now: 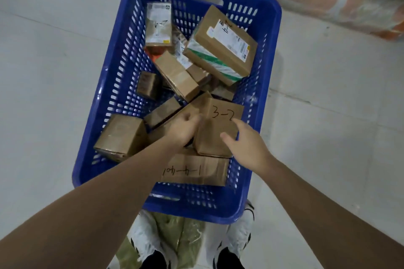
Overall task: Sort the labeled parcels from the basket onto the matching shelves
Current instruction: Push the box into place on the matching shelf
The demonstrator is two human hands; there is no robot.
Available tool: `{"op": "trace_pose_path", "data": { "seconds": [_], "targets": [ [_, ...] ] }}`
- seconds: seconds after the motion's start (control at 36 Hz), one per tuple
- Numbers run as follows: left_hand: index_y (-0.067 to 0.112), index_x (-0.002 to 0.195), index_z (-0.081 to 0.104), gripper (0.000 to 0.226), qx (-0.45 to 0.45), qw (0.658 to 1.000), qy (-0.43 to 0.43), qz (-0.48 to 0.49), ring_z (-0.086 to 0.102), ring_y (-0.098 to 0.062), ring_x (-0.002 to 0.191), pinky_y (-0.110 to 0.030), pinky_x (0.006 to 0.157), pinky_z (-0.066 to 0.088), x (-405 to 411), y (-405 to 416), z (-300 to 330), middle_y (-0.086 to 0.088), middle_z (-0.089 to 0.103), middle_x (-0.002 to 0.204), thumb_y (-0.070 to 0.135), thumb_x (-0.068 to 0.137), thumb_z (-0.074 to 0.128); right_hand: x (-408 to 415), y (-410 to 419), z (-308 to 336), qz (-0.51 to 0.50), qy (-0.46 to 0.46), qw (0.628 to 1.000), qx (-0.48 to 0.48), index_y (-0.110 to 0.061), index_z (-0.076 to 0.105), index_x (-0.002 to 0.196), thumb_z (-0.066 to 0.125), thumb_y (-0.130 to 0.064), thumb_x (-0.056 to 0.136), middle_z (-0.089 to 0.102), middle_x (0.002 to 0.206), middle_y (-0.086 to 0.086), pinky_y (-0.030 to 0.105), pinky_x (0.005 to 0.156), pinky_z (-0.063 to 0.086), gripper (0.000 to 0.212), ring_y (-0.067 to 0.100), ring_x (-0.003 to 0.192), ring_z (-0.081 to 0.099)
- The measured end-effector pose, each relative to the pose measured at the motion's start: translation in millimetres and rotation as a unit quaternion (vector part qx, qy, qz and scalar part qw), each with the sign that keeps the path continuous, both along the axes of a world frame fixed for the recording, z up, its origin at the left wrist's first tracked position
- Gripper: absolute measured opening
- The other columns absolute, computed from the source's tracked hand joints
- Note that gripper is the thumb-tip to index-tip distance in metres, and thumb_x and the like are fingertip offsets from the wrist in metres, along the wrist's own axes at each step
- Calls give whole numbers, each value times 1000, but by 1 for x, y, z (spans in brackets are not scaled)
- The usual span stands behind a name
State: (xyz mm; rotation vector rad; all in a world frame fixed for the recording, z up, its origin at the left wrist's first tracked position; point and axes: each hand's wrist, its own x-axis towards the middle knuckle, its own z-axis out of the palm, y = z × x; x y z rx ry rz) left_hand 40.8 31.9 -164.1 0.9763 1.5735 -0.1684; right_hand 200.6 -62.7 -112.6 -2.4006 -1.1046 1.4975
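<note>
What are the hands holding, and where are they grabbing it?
Both hands hold the box marked 3-2 in the blue basket: the left hand grips its left side, the right hand its right edge.

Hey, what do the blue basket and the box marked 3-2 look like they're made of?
Blue basket: looks like moulded plastic, slightly glossy, judging by the highlights on its rim, the slotted walls and the moulded handle hole.

Box marked 3-2: brown cardboard, matte, with folded edges and marker handwriting on top. The left hand and right hand touch its sides; whether tape seals it cannot be told.
</note>
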Motion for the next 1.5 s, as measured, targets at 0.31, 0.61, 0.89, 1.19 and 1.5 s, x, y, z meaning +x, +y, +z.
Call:
{"op": "trace_pose_path", "data": {
  "seconds": [0.31,0.61,0.89,1.19,1.5],
  "targets": [
    [29,158,33,147,-13,999,-18,-27,56,-28,129,-52,106,51,34,-15,-107,-2,49,150,93,34,80,8,1,-47,-57,51,996,54,-29,24,163,52,-45,105,30,168,-4,23,107,24,67,17,153,28],
    [30,140,34,106,-23,993,-104,54,63,-17,110,-41,94,56,34,-25,-80,3,60,129,56,58,96,6,-7,-36,-82,68,993,56,-28,28,162,56,-46,103,35,165,0,37,120,36,67,19,149,37],
    [35,136,36,89,-49,981,-131,136,62,-20,108,-41,83,55,-1,-25,18,2,61,123,66,69,85,-2,-17,20,-145,104,981,73,-36,38,152,70,-46,95,54,143,-14,24,93,51,66,7,119,57],
    [33,135,43,77,32,973,-207,93,68,-20,109,-45,84,61,3,24,304,0,64,127,64,76,83,13,32,263,-258,284,916,118,-47,41,148,79,-49,83,66,130,-13,44,97,58,75,14,117,65],
    [27,143,49,67,273,902,-334,26,70,-4,105,-22,86,56,52,72,661,7,69,130,59,88,70,53,89,625,-161,190,904,348,-39,47,145,75,-61,77,69,128,-13,32,96,56,76,7,114,68]
  ]
}}
